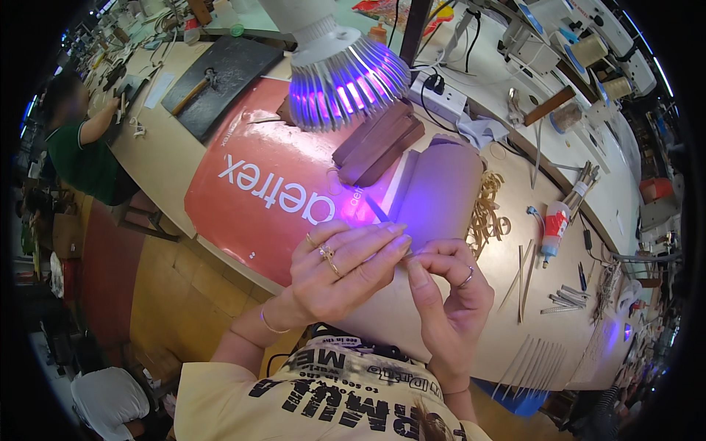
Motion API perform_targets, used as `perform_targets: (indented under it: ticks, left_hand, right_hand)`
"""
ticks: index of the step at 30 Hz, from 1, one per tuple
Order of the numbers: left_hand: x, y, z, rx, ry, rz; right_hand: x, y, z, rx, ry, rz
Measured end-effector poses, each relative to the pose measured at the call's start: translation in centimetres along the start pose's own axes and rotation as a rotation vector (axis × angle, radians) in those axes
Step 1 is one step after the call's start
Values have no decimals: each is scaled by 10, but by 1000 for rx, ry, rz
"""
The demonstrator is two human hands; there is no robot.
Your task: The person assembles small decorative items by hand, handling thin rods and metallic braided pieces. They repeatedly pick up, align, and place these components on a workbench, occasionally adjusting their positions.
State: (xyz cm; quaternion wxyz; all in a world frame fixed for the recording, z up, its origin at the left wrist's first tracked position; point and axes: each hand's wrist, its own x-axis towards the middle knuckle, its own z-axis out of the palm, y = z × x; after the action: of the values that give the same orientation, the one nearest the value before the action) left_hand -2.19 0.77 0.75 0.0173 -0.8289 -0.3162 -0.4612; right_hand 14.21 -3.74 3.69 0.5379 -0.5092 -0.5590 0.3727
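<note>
My left hand point(344, 259), with rings on it, is closed with its fingers together around a thin dark strip point(378, 210). One end of the strip sticks out past the fingers toward the lamp; the rest is hidden behind them. Right beside it, my right hand point(450, 292) pinches thumb against forefinger at the left fingertips, where the other end of the strip seems to lie. Just beyond my hands are a purple-lit stack of flat brown pieces point(443, 184) and a pile of long brown pieces point(379, 143).
A finned lamp point(349, 77) hangs low over a red sheet point(254, 173). Tan strips point(489, 213), a bottle point(555, 231), metal rods point(533, 364) and sticks point(526, 283) lie to the right. A hammer point(195, 90) rests on a black board point(224, 81). A person point(84, 154) works at far left.
</note>
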Motion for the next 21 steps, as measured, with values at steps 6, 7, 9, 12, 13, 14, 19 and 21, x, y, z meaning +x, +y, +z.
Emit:
perform_targets:
  ticks: [6, 7, 9, 12, 13, 14, 19, 21]
  left_hand:
    - [3, 3, 8, -25, -37, 53]
    - [4, 3, 9, -18, -32, 65]
    - [5, 5, 11, -7, -43, 63]
    - [6, 5, 15, 7, -43, 70]
    - [6, 6, 16, 5, -49, 64]
    - [6, 6, 17, 3, -56, 57]
    - [5, 8, 21, 2, -90, 49]
    - [4, 8, 23, -2, -86, 43]
  right_hand:
    - [-6, 7, -8, -18, 81, 33]
    - [-6, 7, -9, -33, 96, 29]
    - [-6, 8, -10, -53, 101, 7]
    - [-6, 10, -9, -60, 126, 19]
    - [-6, 11, -9, -59, 138, 31]
    - [-6, 12, -9, -68, 146, 25]
    - [-5, 15, -11, -122, 156, 23]
    - [-4, 16, -12, -137, 157, 17]
